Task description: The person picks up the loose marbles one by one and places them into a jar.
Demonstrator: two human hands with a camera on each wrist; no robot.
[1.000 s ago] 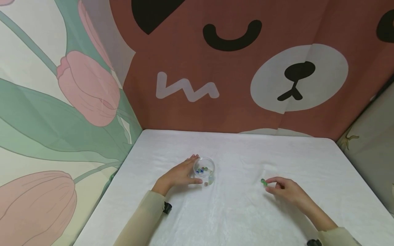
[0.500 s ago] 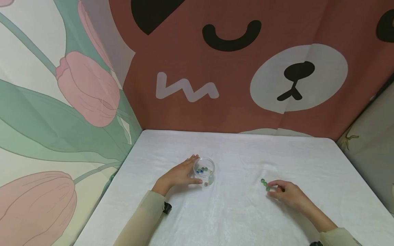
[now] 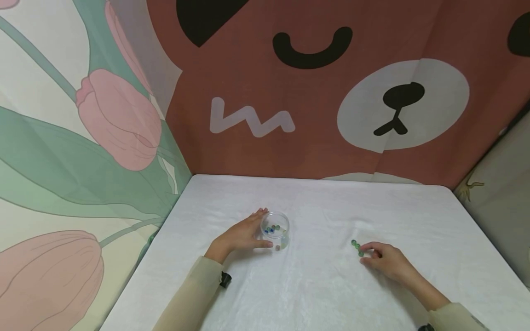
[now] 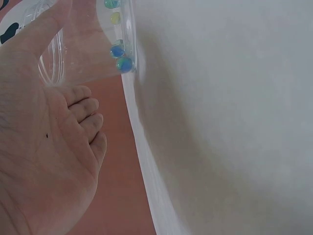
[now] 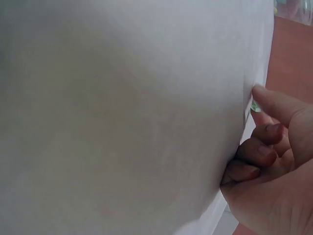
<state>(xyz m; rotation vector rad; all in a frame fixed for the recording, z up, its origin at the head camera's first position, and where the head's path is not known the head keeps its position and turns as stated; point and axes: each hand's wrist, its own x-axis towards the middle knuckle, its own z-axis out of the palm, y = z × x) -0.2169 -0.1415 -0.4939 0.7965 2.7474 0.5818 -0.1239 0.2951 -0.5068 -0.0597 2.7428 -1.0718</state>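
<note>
A clear plastic jar (image 3: 275, 218) stands on the white-covered table, with several coloured glass marbles (image 3: 272, 228) at its bottom. My left hand (image 3: 240, 236) holds the jar from the left, thumb at the front and fingers behind. In the left wrist view, blue, green and yellow marbles (image 4: 124, 64) show through the jar's wall. On the right, three green marbles lie in a slanting row. My right hand (image 3: 389, 259) pinches the nearest green marble (image 3: 361, 253) of that row between thumb and index finger; the other fingers are curled in. The farthest green marble (image 3: 354, 242) is untouched.
A brownish marble (image 3: 278, 248) shows low at the jar's front, by the left thumb. The white cloth (image 3: 314, 285) covers the table up to a brown wall hanging (image 3: 248, 156) with an animal face. A flower-patterned hanging (image 3: 120, 119) borders the left side.
My right hand has drawn slightly toward me and right, and a third green marble now shows at its fingertips, where two showed before. The left hand and jar have stayed put.
</note>
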